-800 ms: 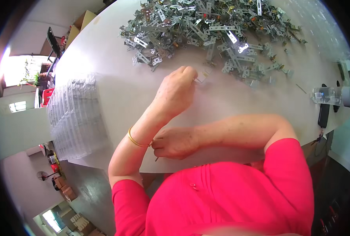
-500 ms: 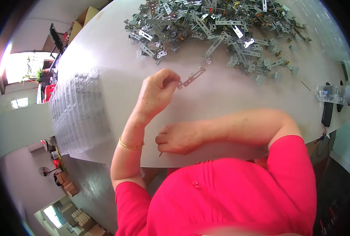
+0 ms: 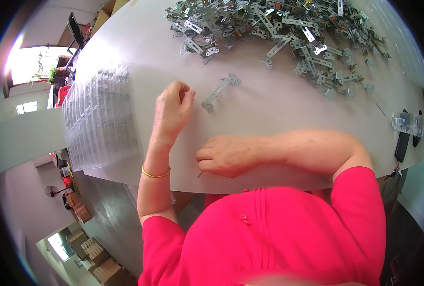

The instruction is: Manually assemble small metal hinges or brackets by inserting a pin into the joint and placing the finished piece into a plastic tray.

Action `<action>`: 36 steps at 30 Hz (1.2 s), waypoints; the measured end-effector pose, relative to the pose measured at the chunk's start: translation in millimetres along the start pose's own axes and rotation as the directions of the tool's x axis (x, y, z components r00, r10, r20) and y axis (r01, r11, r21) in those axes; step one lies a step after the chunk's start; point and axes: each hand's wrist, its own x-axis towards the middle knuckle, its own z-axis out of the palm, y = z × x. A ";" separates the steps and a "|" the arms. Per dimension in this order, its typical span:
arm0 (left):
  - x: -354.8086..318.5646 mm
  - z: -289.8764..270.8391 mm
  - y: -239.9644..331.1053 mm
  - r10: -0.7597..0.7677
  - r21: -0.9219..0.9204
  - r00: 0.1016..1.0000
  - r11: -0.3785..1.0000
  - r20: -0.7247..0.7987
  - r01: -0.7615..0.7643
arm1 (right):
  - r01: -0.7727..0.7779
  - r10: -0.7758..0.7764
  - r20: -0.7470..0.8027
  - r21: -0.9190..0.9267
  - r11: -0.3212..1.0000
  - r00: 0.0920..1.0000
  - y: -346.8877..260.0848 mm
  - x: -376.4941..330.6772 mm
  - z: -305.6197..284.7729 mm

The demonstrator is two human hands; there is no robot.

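**One metal strip drawn out of the heap, hands close by**

Nearest the person, the right hand [image 3: 226, 159] rests on the white worktop [image 3: 278, 109] by its near edge, forearm lying across in front of the red shirt [image 3: 278, 233]. Its fingers are curled loosely inward; a thin dark sliver shows under the knuckles, too small to say what it is or whether it is gripped.

A little further out, the left hand [image 3: 171, 112], with a gold bangle [image 3: 156, 173] on the wrist, sits with fingers bent and thumb near the fingertips. It grasps nothing that can be seen. Just beside it on the right, apart from the fingertips, lies a single metal strip [image 3: 220, 91], a flat grey bracket with holed ends, set at a slant on the bare worktop.

To the left of that hand is a spread of clear plastic trays [image 3: 100, 119], reaching the worktop's left edge. At the far side is the big pile of metal brackets [image 3: 278, 28], many like pieces tangled together. At the right edge lie a clear plastic bottle [image 3: 407, 123] and a dark flat object.

By my reading, the step in hand is singling out one piece: the strip is clear of the pile and lies free. The next move would call for a fingertip pinch on a thin, flat part lying flush on a smooth surface, likely easiest at one end.
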 end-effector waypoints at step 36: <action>15.2 25.1 -29.9 -0.133 -0.920 0.987 0.369 0.085 0.129 | -0.524 0.730 -0.558 0.517 0.678 0.395 61.9 39.0 -56.7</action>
